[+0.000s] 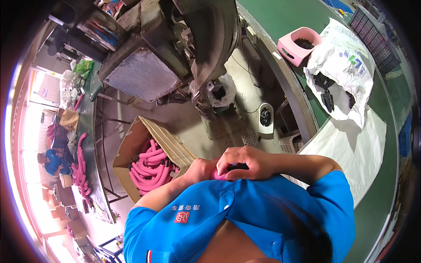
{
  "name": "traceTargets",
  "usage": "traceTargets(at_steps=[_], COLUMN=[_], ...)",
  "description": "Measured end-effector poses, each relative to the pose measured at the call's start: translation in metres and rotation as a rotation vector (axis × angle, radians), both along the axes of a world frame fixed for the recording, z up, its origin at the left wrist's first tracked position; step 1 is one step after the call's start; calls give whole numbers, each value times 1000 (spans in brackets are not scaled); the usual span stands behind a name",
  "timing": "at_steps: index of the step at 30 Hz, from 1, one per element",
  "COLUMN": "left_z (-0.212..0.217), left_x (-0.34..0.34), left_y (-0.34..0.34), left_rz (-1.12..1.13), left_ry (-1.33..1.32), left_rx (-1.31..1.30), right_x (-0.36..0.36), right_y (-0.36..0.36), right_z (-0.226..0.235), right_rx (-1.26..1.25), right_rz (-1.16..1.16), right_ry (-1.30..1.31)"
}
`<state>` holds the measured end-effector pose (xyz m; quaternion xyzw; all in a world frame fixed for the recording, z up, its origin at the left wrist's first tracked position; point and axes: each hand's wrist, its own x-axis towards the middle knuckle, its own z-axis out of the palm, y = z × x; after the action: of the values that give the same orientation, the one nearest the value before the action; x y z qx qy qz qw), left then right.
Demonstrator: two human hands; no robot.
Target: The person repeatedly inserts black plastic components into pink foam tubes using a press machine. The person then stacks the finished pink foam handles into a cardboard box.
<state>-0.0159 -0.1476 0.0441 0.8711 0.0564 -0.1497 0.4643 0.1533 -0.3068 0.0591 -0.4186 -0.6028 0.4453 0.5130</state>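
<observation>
Close to my chest, my two hands meet around a pink foam-covered tube (217, 175), mostly hidden by the fingers. My left hand (202, 170) is closed around the tube. The fingers of my right hand (252, 161) curl over a small black part (239, 166) at the tube's end; its exact kind is hidden. Left of my hands, an open cardboard box (171, 142) holds several curved pink foam tubes (151, 172), some with black ends.
A large metal machine (147, 72) stands ahead. On the green table at right are a pink bin (293, 47) of black pieces, a white sack (346, 65) with black parts and a white sheet (362, 149). More pink tubes (80, 171) lie at left, near another person (55, 163).
</observation>
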Motion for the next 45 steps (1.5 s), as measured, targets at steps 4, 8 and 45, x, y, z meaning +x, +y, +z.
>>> traceTargets(at_steps=[4, 8, 45], left_z=[-20, -42, 11], left_x=[0, -12, 120], left_y=[-6, -3, -66], left_rz=[6, 40, 131], left_ry=[-34, -110, -736], left_rx=[31, -36, -725], right_x=[-15, -21, -39], right_y=[13, 18, -54], right_z=[-22, -27, -99], right_rx=[58, 0, -139], right_rz=[-35, -166, -544], right_ry=[-162, -113, 335])
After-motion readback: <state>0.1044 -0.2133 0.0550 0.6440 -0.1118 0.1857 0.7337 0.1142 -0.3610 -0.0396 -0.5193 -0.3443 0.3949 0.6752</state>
